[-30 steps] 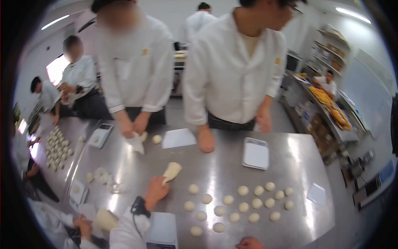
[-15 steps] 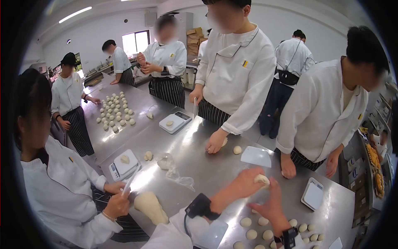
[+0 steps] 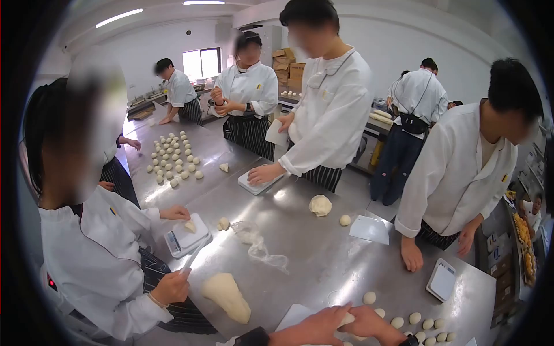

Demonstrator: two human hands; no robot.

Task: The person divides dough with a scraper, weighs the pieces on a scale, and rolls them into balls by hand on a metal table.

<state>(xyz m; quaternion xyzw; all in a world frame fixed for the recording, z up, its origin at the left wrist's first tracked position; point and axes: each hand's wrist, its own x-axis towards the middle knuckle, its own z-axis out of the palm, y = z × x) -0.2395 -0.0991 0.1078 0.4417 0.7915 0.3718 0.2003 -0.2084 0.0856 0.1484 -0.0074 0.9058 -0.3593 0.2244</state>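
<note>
At the bottom of the head view, my left hand (image 3: pixel 311 327) and my right hand (image 3: pixel 367 323) meet around a small piece of dough (image 3: pixel 346 319). Both have their fingers closed about it and hide part of it. Beside my right hand, several round dough balls (image 3: pixel 414 318) lie on the steel table (image 3: pixel 311 259). A white flat scraper (image 3: pixel 294 315) lies partly under my left hand. Further left is a large slab of dough (image 3: pixel 227 297).
A co-worker at left holds a scraper over a scale (image 3: pixel 187 235); another reaches to a second scale (image 3: pixel 259 183). A plastic bag (image 3: pixel 259 248), a dough lump (image 3: pixel 320 205), a white scraper (image 3: pixel 369 229) and a scale (image 3: pixel 441 280) lie around. Many dough balls (image 3: pixel 175 155) sit further back.
My hands have moved down towards me, and my right hand has closed in on the dough. The co-worker opposite has moved a hand from the dough lump to the scale.
</note>
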